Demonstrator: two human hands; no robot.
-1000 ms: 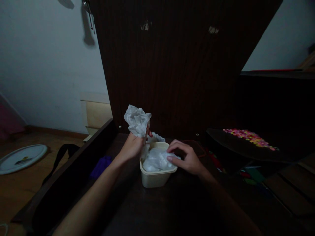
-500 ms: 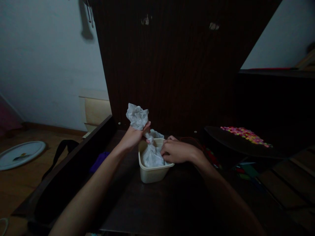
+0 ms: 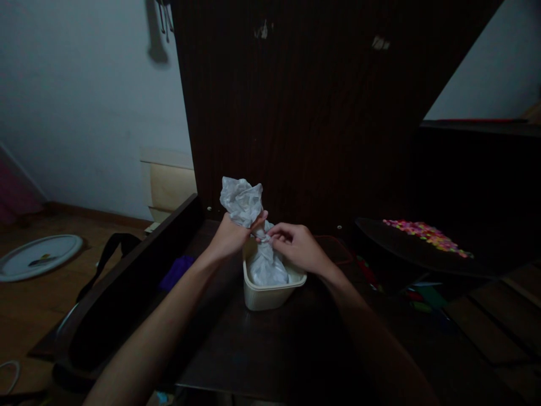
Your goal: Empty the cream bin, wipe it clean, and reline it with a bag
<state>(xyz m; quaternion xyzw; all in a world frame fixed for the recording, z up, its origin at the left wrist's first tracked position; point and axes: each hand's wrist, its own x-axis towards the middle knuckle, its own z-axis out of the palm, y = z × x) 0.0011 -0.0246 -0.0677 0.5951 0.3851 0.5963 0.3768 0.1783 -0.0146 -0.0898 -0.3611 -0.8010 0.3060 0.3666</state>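
Your left hand (image 3: 231, 235) hides part of the white bag (image 3: 267, 267), whose contents you cannot see, the left edge crops 2 things, a pink cloth (image 3: 16, 189) and a pale ring (image 3: 18, 372), and the colourful pieces (image 3: 426, 234) are too small to identify.

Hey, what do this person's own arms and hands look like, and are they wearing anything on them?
Both the left hand and the right hand are ungloved. The left forearm and right forearm are slim and show no sleeves. No watch or bracelet shows at either wrist; rings are hard to rule out in this dim light.
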